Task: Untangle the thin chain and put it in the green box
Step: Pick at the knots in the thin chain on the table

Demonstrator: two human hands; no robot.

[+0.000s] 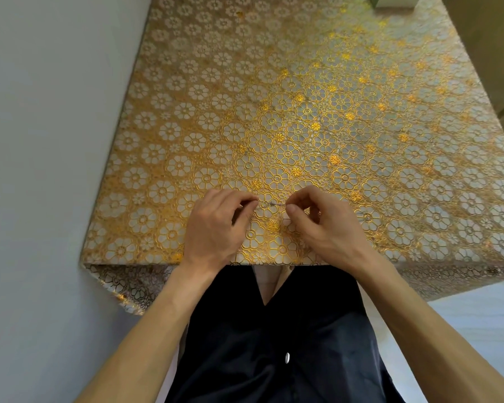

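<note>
The thin chain (271, 204) is strung short between both hands, low over the gold floral tablecloth (303, 112) near the table's near edge. Its visible run lies left to right. The left hand (216, 225) pinches one end between thumb and forefinger, and the right hand (325, 225) pinches the other likewise. A pale green object (374, 0), probably the box, sits far off, forward and right. Any remaining tangle is too fine to tell.

Chain (271, 204): thin, spans between the 2 hands, near the tablecloth's (303, 97) front edge.
Left hand (216, 225): pinches 1 end.
Right hand (323, 226): pinches the other end.
Green box (390, 0): tablecloth's far right corner, cropped.
</note>
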